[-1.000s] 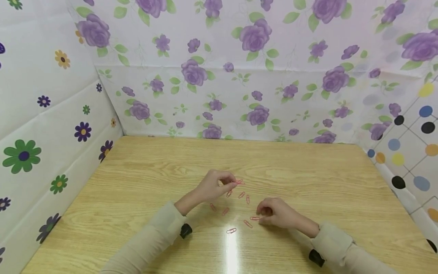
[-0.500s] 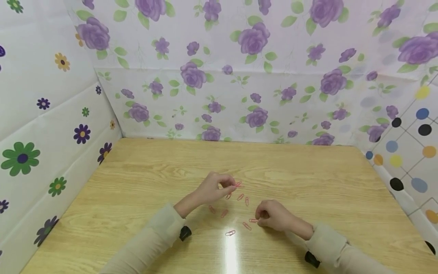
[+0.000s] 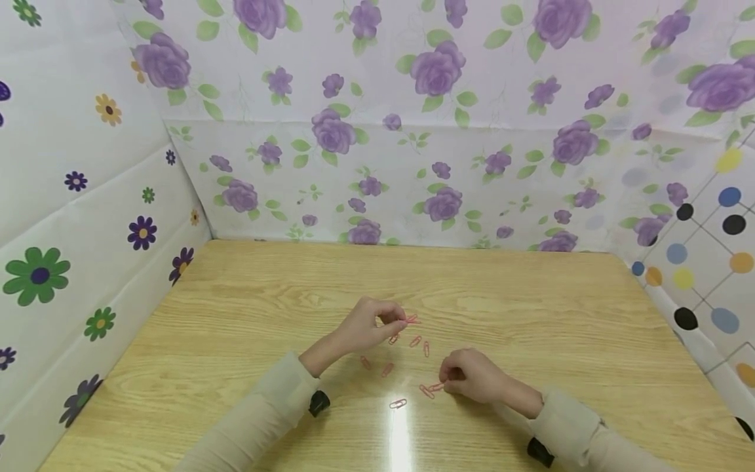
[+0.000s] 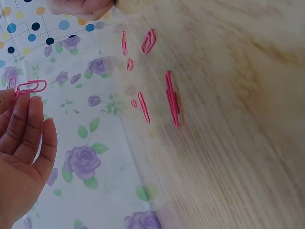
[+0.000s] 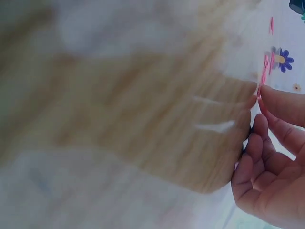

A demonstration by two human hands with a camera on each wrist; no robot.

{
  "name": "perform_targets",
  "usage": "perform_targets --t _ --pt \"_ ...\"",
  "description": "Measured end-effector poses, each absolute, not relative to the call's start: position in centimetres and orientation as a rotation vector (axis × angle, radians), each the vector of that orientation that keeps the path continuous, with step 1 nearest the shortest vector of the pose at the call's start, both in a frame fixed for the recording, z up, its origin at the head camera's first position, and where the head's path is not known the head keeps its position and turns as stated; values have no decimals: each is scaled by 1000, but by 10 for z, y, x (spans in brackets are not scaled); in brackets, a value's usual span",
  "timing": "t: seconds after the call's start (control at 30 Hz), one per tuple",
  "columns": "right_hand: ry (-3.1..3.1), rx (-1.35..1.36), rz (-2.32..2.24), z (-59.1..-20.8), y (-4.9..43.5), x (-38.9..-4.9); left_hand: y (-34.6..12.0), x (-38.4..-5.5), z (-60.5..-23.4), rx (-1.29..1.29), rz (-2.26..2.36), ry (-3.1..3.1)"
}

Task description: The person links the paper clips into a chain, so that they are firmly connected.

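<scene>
My left hand [image 3: 367,326] is raised over the table and pinches pink paper clips [image 4: 32,86] between thumb and fingertips. At least two clips show there in the left wrist view, crossing each other. Low at the table, my right hand [image 3: 476,376] pinches one end of another pink paper clip [image 3: 436,387] between thumb and index finger. That clip's far end meets or overlaps a loose paper clip [image 3: 426,392]; whether they touch I cannot tell. In the right wrist view the pinched clip [image 5: 263,76] points away from the fingertips.
Several loose pink clips lie between the hands, among them one paper clip [image 3: 398,404] near the glare and one paper clip [image 3: 387,370] further back. The wooden table [image 3: 283,282] ends at a flowered cloth [image 3: 389,177] behind and patterned cloths at both sides.
My right hand has shifted slightly, and the clip in it has swung toward the loose clip on its left. My left hand keeps its pinch almost in place. The head view has tilted a little.
</scene>
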State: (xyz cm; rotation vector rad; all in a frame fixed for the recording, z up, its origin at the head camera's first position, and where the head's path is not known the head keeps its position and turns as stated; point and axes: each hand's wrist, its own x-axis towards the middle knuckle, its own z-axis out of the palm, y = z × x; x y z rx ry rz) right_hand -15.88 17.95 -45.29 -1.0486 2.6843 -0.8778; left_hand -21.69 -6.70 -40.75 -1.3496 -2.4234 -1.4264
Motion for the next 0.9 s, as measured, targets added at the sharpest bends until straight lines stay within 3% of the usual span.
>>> perform_targets --t 0.9 --pt "2522 -977 -924 -443 177 -165 -67 -215 -407 -1352 -1396 -2431"
